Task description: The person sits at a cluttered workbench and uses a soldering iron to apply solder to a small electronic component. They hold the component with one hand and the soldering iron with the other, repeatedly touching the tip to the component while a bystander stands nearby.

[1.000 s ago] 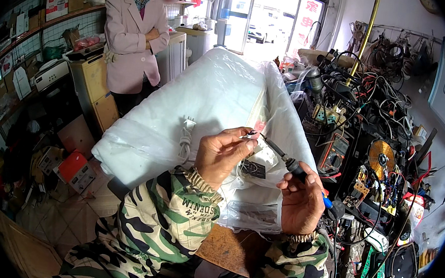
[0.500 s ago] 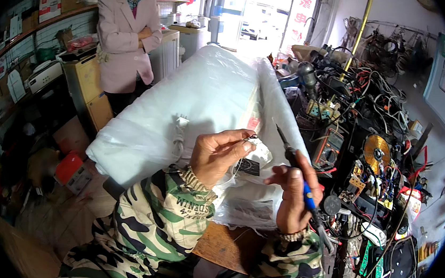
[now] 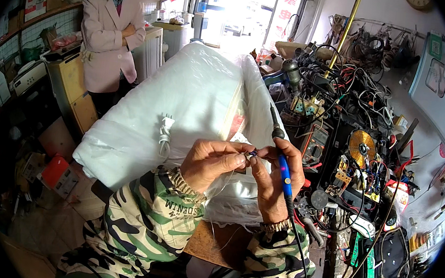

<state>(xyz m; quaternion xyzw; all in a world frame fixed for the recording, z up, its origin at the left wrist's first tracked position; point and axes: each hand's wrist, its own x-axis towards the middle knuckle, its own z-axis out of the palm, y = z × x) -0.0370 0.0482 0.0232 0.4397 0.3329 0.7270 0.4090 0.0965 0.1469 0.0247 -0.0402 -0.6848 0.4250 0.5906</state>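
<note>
My left hand (image 3: 205, 165) pinches a small dark part (image 3: 253, 153) between thumb and fingertips; the part is too small to name. A thin pale wire (image 3: 224, 185) hangs down from there. Thumb and fingertips of my right hand (image 3: 273, 189) meet at the same small part. That hand also keeps hold of a soldering iron (image 3: 285, 173) with a blue handle, its tip pointing up and away from the part. Beyond my left hand, a white power cord with a plug (image 3: 165, 133) lies on a large plastic-wrapped object (image 3: 184, 90).
A wooden surface (image 3: 217, 246) shows below the wrapping. On the right stand a multimeter (image 3: 316, 143), a copper coil (image 3: 362, 146), circuit boards and many tangled cables (image 3: 346, 81). A person (image 3: 108, 42) stands at the far left with folded arms. The soldering iron's cable (image 3: 297, 248) runs down beside my right sleeve.
My right hand has moved left and up to my left hand; its fingertips now touch the small part. The soldering iron has turned more upright. The whole view has shifted slightly.
</note>
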